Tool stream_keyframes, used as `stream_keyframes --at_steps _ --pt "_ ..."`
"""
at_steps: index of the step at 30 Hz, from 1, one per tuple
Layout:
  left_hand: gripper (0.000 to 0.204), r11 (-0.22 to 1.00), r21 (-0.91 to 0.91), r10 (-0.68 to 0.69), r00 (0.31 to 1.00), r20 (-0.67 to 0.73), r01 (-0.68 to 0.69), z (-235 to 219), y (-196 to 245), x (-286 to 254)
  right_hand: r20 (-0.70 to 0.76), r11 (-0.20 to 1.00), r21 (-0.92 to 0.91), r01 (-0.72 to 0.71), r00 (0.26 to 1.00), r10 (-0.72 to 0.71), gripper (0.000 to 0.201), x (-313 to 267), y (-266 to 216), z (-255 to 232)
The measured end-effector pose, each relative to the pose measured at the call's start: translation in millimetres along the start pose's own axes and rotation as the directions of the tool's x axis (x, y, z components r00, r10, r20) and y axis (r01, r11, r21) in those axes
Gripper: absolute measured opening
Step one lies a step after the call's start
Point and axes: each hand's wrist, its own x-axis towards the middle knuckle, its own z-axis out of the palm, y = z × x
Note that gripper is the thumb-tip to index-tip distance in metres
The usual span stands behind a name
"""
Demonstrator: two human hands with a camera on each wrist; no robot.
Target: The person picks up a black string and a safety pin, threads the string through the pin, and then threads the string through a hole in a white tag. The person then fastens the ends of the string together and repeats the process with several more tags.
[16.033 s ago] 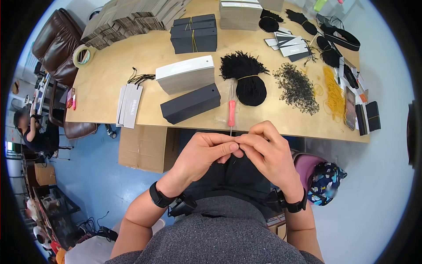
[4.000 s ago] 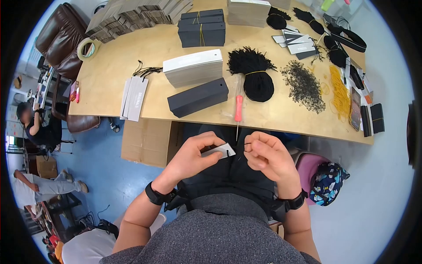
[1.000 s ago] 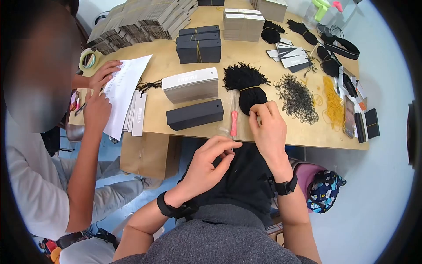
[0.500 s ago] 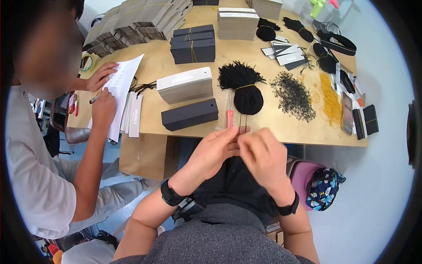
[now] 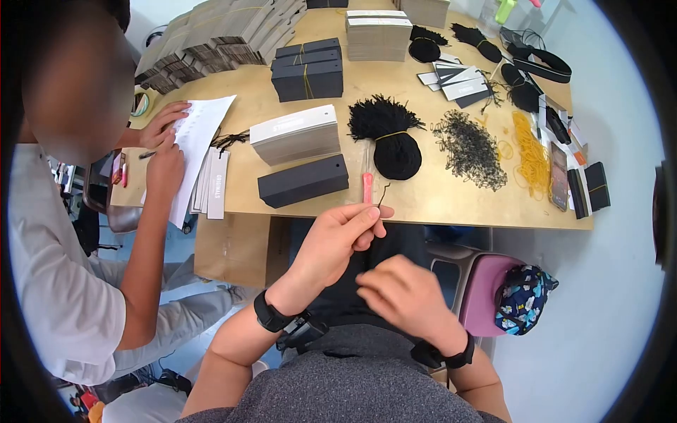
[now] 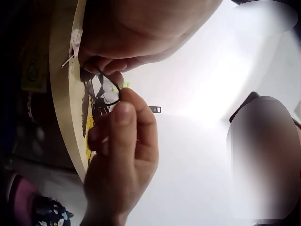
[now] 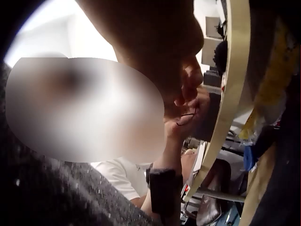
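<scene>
In the head view, my left hand (image 5: 337, 243) pinches a thin black cord (image 5: 383, 196), whose short end sticks up past the thumb at the table's front edge. Lower and to the right, over the lap, is my right hand (image 5: 405, 296), blurred, its fingers bent. The left wrist view shows a loop of the cord (image 6: 111, 102) between the hands, with the right hand's (image 6: 124, 136) thumb and finger pinching it. A black cord bundle (image 5: 398, 155), tied with a yellow band, lies beyond the left hand. Beside it is a red-handled tool (image 5: 367, 187).
Stacks of white tags (image 5: 296, 137) and dark tags (image 5: 303, 181) stand left of the bundle. Small black loops (image 5: 469, 151), yellow bands (image 5: 530, 158) and a phone (image 5: 558, 176) lie right. At the left, another person holds a pen over a paper sheet (image 5: 204, 134).
My right hand has moved from the bundle to beside the left hand, then down over the lap. The long strands seen upright between the hands and bundle now show as one short end above my left hand.
</scene>
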Motion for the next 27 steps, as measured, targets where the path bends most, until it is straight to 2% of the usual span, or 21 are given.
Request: stream_keyframes --at_steps 1,3,6,7,9,13,15,19,27 --pt "0.03 1.0 0.001 -0.001 1.0 0.0 0.001 1.4 0.8 -3.2 -0.056 0.999 -0.018 -0.042 0.998 0.041 0.017 2.9 4.2 -7.3" --pt "0.027 0.992 0.079 0.1 0.995 -0.03 -0.097 6.1 3.3 -9.6 -0.19 0.988 0.007 -0.156 0.97 0.154 0.019 12.8 8.7 -20.2" --pt "0.026 0.975 0.155 0.156 0.987 0.038 -0.16 7.2 3.4 -16.2 -0.143 0.913 0.206 -0.352 0.912 0.384 0.016 27.5 15.0 -32.1" --pt "0.026 0.975 0.156 0.156 0.987 0.041 -0.16 7.0 2.6 -17.9 -0.146 0.913 0.205 -0.352 0.912 0.384 0.016 31.2 17.4 -32.6" --pt "0.026 0.968 0.163 0.174 0.979 0.103 -0.189 5.6 1.5 -20.6 -0.035 0.817 0.435 -0.38 0.899 0.436 0.013 37.0 22.1 -30.8" --pt "0.026 0.955 0.213 0.185 0.976 0.113 -0.206 5.5 2.3 -23.8 0.036 0.785 0.49 -0.38 0.908 0.418 0.011 38.0 28.2 -26.2" --pt "0.026 0.949 0.249 0.174 0.98 0.092 -0.192 5.6 2.8 -25.0 -0.019 0.813 0.476 -0.335 0.92 0.391 0.01 37.7 28.5 -25.1" --pt "0.026 0.937 0.29 0.176 0.98 0.094 -0.196 3.8 1.8 -26.0 -0.029 0.804 0.476 -0.356 0.908 0.419 0.009 31.0 33.6 -23.4" --pt "0.026 0.926 0.328 0.188 0.982 0.026 -0.186 4.0 2.1 -28.9 -0.046 0.734 0.574 -0.361 0.882 0.47 0.007 25.4 39.0 -24.2"
